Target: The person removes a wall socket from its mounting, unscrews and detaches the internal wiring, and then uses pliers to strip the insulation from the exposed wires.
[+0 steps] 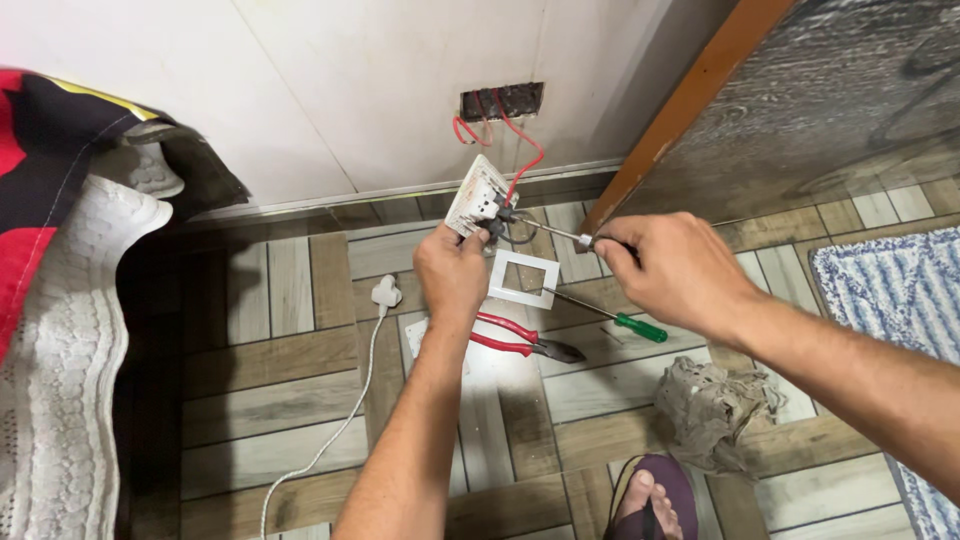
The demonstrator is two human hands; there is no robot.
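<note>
My left hand [452, 272] holds a white wall socket [476, 196] pulled out from a dark wall box [502, 101]. Red wires [526, 160] run from the box to the socket's back. My right hand [672, 270] grips a screwdriver [545, 231] whose metal shaft points left, with its tip at the socket's terminals.
On the wood-pattern tile floor lie a white frame plate [524, 278], a green-handled screwdriver [610, 317], red-handled pliers [522, 338], a white plug with cord [385, 292] and a grey rag [715, 402]. A foot in a sandal [650, 500] is below. A door [800, 100] stands right, and a blue rug [900, 300] lies far right.
</note>
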